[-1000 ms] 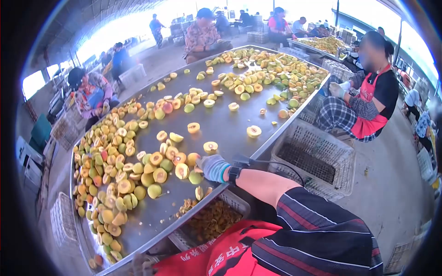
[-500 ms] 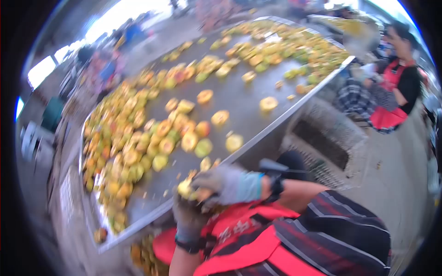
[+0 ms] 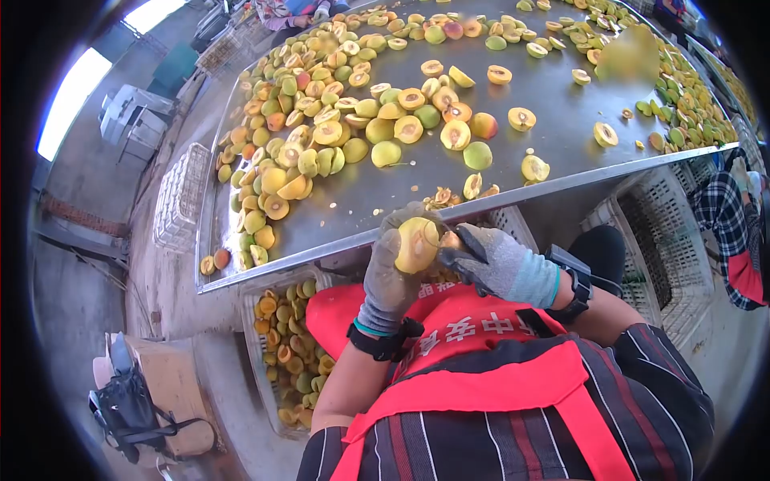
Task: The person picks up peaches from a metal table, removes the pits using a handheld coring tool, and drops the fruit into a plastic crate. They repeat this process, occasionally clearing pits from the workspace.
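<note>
My left hand point(image 3: 391, 272), in a grey glove, grips a yellow peach half point(image 3: 416, 244) with its cut face turned up. My right hand point(image 3: 496, 260), also gloved in grey, is closed around a small dark-handled tool whose tip touches the peach half's right edge. Both hands are held just in front of the near rim of the steel sorting table point(image 3: 337, 210). A black watch-like band sits on each wrist. I wear a red apron over a striped shirt.
Many whole and halved peaches point(image 3: 321, 120) cover the table's left and far parts. A crate of peach halves point(image 3: 285, 353) stands below the near edge. White plastic crates point(image 3: 650, 232) are at the right, one point(image 3: 180, 196) at the left. Another person's checked sleeve point(image 3: 726, 204) shows at far right.
My right hand left the table with a fruit and came in to my chest, where my left hand took hold of the peach half. The view tilted down toward my lap.
</note>
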`<state>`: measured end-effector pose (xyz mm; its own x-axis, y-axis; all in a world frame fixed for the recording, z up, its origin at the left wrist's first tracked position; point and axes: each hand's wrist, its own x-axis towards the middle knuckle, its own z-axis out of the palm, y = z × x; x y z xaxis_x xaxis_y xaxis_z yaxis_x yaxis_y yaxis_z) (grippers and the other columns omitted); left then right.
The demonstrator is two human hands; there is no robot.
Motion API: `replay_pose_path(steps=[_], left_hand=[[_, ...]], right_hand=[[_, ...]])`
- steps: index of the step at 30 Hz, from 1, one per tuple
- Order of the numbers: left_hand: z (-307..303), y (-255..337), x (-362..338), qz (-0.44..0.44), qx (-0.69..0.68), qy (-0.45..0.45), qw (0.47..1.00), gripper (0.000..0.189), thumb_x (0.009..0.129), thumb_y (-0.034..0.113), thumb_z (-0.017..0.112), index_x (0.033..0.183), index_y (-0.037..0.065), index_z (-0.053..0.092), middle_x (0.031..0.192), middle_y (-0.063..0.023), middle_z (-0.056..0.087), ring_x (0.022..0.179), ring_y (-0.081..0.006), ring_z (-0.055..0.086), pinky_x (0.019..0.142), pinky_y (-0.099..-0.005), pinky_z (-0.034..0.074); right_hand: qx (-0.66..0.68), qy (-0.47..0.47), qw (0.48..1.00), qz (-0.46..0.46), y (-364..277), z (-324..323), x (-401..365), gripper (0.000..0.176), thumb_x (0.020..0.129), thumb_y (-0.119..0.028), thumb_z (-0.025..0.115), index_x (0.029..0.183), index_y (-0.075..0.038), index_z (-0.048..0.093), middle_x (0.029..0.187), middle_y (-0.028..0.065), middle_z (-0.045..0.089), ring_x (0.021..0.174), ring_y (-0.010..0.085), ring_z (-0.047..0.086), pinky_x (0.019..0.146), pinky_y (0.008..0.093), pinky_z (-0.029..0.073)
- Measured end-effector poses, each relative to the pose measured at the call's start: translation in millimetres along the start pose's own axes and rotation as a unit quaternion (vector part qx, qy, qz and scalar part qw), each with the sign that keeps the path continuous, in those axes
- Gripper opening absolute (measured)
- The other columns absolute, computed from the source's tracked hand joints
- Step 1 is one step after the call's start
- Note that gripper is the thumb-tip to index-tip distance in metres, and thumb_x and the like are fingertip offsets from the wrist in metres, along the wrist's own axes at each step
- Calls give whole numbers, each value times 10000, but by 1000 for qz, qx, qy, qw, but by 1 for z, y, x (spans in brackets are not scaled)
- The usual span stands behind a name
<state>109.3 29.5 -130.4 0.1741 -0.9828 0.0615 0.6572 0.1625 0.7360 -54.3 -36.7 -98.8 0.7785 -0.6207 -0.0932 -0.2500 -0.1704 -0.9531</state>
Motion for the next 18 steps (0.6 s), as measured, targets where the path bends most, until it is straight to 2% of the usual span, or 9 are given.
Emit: replay_pose_path(steps=[1,3,6,10,13,15,16,18], left_hand=[[3,-1,0,-1,-1,1,1000,504,894,396,447,1231,22,414,1128,-139,532,1030,-239,530,841,-334,453],[9,-1,0,42,45,5,998,493,905,382,429,1221,4,422,1128,-136,529,1062,-232,509,927,-345,400],[10,-1,0,46,56,2,997,478,914,360,413,1219,-8,425,1130,-141,525,1085,-229,490,962,-355,367],[10,-3,0,72,90,6,993,458,918,333,412,1214,-16,431,1122,-138,530,1072,-222,497,954,-348,374],[8,-4,-1,74,118,14,990,436,918,308,423,1203,-21,442,1105,-131,543,1048,-211,507,943,-337,379],[6,-3,0,96,199,-13,975,434,949,339,365,1214,-1,416,1150,-145,526,1074,-241,514,961,-358,378],[7,-4,0,95,198,-16,975,434,949,339,365,1214,-1,416,1150,-145,526,1074,-241,514,961,-358,378],[9,-6,0,158,304,10,939,380,958,269,340,1193,-11,442,1117,-142,543,1038,-225,526,936,-340,390]], right_hand=[[0,0,1000,2,-3,0,1,320,883,-271,544,1090,-33,490,716,60,559,516,106,528,483,251,450],[117,-55,984,125,-13,-2,2,316,877,-281,565,1071,-40,499,703,54,553,497,101,517,453,252,440],[160,-60,977,127,-17,-2,-1,318,866,-302,587,1029,-40,509,688,49,546,484,94,505,427,252,428],[123,-40,987,91,-10,4,0,320,859,-298,598,1017,-36,503,683,50,546,487,91,502,424,250,426],[169,-29,982,77,5,12,2,308,872,-296,581,1018,-37,498,673,49,546,479,96,499,422,253,426],[180,7,983,43,10,18,0,296,896,-324,535,994,-46,506,659,48,543,473,100,501,415,249,422],[179,10,983,44,8,19,-2,296,896,-324,535,994,-46,506,659,48,543,473,100,501,415,249,422],[283,-33,951,122,-3,19,-6,317,920,-366,476,940,-52,517,638,44,535,456,102,494,402,244,413]])
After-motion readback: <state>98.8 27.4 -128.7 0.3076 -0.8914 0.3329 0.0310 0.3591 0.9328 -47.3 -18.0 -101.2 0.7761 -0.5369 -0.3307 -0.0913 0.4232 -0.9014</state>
